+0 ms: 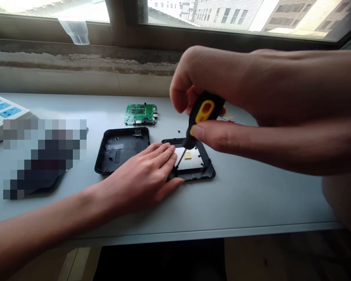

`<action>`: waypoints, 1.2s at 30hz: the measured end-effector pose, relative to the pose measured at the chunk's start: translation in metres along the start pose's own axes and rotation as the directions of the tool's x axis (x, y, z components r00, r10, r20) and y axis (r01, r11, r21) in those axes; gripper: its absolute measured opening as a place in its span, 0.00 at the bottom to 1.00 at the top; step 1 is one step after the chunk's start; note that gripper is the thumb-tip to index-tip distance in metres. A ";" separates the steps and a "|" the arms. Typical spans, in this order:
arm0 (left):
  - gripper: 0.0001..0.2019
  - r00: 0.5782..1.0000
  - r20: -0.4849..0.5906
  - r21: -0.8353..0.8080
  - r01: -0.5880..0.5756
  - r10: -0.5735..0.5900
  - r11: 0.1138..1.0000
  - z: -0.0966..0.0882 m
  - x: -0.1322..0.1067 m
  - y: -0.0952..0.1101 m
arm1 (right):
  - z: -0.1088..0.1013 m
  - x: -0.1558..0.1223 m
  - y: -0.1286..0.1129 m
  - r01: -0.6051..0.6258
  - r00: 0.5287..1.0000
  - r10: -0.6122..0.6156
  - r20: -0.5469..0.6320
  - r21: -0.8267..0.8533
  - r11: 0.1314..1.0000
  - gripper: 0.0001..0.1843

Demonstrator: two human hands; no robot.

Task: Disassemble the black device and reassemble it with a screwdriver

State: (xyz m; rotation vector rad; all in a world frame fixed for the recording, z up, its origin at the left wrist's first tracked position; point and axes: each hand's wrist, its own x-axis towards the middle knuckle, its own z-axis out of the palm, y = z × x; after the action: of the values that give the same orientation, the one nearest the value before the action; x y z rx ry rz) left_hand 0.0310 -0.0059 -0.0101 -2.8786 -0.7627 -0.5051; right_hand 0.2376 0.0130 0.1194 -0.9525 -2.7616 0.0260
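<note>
Yellow-and-black screwdriver sits pinched in the right hand, its shaft tilted into a corner of the black case, while the open left hand presses flat, steadying it.

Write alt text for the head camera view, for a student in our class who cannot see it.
A right hand grips a black-and-yellow screwdriver, its tip down inside a black plastic casing, which the left hand holds flat on a pale grey desk. A black casing half lies beside it, with a green circuit board behind them.
</note>
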 end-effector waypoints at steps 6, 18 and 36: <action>0.23 1.000 -0.010 0.014 0.002 -0.002 1.000 0.001 -0.001 0.001 | 0.001 0.007 0.003 -0.042 0.998 0.041 -0.038 -0.037 0.998 0.09; 0.22 1.000 0.026 0.009 0.006 -0.006 1.000 0.000 0.000 -0.001 | 0.005 0.009 0.000 0.002 0.995 0.000 -0.096 0.020 1.000 0.04; 0.23 1.000 0.015 0.008 -0.001 0.001 1.000 -0.001 -0.001 0.000 | 0.001 0.007 0.002 -0.066 0.998 0.066 -0.016 0.031 0.997 0.08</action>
State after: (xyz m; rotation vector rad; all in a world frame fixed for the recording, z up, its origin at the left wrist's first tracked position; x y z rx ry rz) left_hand 0.0300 -0.0067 -0.0092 -2.8787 -0.7637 -0.4799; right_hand 0.2331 0.0185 0.1193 -1.0309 -2.7054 0.0695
